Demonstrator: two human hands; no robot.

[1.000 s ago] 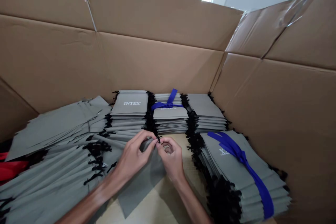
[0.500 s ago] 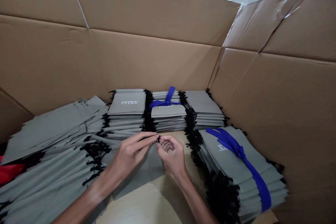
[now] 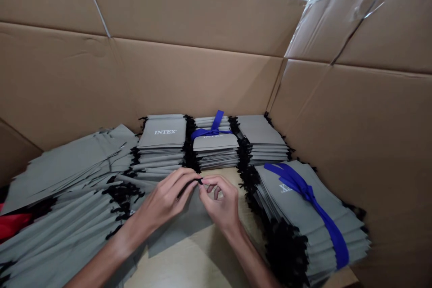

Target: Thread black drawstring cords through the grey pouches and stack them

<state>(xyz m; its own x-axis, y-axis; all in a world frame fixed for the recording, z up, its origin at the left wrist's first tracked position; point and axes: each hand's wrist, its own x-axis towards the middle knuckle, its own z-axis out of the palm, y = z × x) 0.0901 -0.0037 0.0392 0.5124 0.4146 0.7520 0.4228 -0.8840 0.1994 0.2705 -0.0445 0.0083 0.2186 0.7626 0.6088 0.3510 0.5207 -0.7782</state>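
Both my hands meet low in a big cardboard box (image 3: 202, 81). My left hand (image 3: 165, 200) and my right hand (image 3: 221, 204) pinch the thin black drawstring (image 3: 199, 182) of a loose grey fabric pouch (image 3: 182, 225) that lies on the box floor under them. Fingertips of the two hands almost touch at the cord. Behind them stand neat stacks of grey pouches, one marked INTEX (image 3: 164, 137), one tied with a blue ribbon (image 3: 212, 130).
A ribbon-tied bundle of grey pouches (image 3: 303, 211) lies at the right against the box wall. Loose grey pouches (image 3: 64, 198) with black cords spread over the left. Something red (image 3: 11, 225) shows at the far left edge. Bare box floor (image 3: 189, 265) lies near me.
The view drifted slightly. My fingers shifted on the black cord, with the right hand's fingers curling closer; the pouch stayed on the floor.
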